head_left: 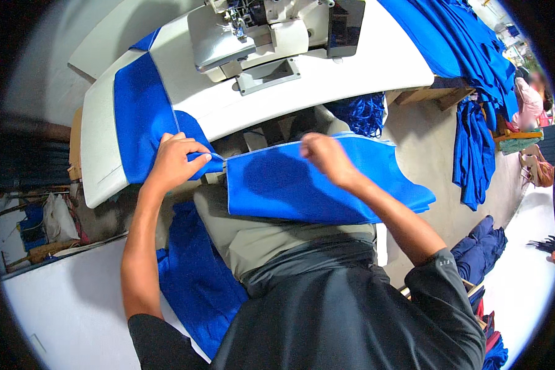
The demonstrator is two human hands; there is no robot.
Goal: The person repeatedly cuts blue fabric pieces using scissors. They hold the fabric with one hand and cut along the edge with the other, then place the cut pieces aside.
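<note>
My left hand (177,161) pinches a corner of blue fabric between thumb and fingers at the machine table's front edge. The blue fabric strip (140,108) under it runs back over the table's left end. A seam joins that pinched corner to a folded blue fabric panel (277,185) with pale stitching along its edge, spread over my lap. Over the panel's upper edge is my right hand (327,159), blurred, its fingers curled closed; whether they grip anything is hidden. The sewing machine (287,34) stands behind both hands, its needle area far from the fabric.
The white machine table (370,71) curves across in front of me. A dark phone-like slab (346,28) stands beside the machine. Blue thread trimmings (364,114) sit below the table edge. Blue cloth heaps (456,37) lie at the far right; more blue cloth (197,283) hangs at my left.
</note>
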